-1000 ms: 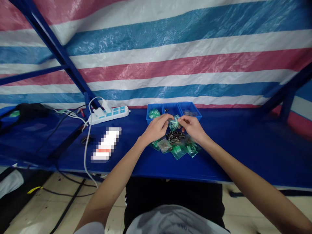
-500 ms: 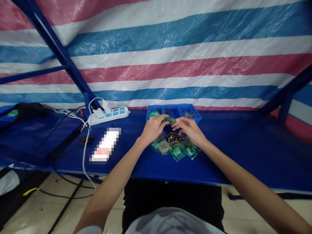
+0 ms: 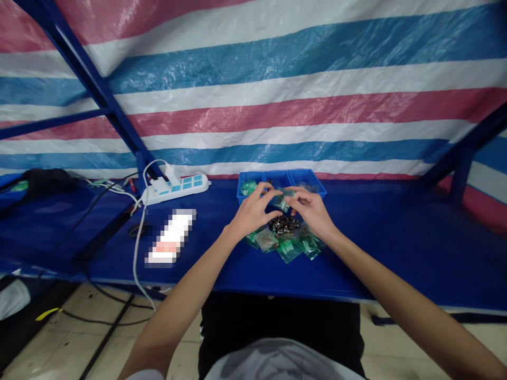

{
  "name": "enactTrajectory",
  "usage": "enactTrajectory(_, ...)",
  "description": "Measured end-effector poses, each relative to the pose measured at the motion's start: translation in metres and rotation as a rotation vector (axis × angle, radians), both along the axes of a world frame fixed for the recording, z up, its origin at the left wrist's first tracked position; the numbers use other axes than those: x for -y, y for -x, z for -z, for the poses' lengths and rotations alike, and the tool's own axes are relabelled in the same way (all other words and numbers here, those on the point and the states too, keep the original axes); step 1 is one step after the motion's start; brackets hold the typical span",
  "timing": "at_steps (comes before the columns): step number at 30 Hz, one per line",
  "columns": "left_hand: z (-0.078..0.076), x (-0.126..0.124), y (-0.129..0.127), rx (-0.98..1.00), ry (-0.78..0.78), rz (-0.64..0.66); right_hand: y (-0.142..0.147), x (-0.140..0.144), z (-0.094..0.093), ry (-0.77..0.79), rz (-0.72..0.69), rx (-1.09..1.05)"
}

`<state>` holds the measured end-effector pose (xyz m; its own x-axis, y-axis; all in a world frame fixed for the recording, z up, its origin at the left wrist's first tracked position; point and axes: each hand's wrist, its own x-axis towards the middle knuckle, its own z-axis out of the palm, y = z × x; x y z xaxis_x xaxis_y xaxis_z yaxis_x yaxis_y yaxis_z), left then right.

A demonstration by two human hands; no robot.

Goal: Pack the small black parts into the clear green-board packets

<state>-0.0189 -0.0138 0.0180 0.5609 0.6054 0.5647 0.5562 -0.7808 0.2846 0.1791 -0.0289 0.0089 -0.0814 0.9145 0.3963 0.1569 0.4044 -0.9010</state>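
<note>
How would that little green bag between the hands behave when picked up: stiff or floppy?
Probably floppy: the small green bag looks thin and creased between the left hand and right hand. Likely light. Its glossy film, like the green bags on the table, may be slippery.

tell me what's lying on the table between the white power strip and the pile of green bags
A flat white and orange item, blurred out, lies between the power strip and the green bags in the head view.

Single head-worn view, looking forward and down across blue table (image 3: 396, 237), arm's length away
</note>
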Motion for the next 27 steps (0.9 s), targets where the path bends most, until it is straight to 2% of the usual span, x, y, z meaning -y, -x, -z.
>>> enactTrajectory(5,0.0056,-0.0005,-0.0043,-0.009,-0.066,-0.005,0.0006,0.0006,-0.0014,0.024,-0.062,-0.069)
enactTrajectory(10,0.0047,0.0009,-0.0048,0.016,-0.064,-0.033,-0.0005,-0.0018,-0.0003,0.028,-0.018,-0.053)
enactTrajectory(14,0.0011,0.0037,-0.0034,0.027,-0.053,0.004,-0.0015,-0.0027,0.0003,0.038,-0.002,-0.043)
enactTrajectory(21,0.0002,0.0053,-0.0056,0.053,-0.039,0.117,-0.0037,-0.0066,0.0027,0.159,-0.067,-0.075)
enactTrajectory(27,0.0051,-0.0011,-0.0072,0.134,-0.098,0.039,-0.0001,-0.0044,0.0022,0.286,-0.123,-0.146)
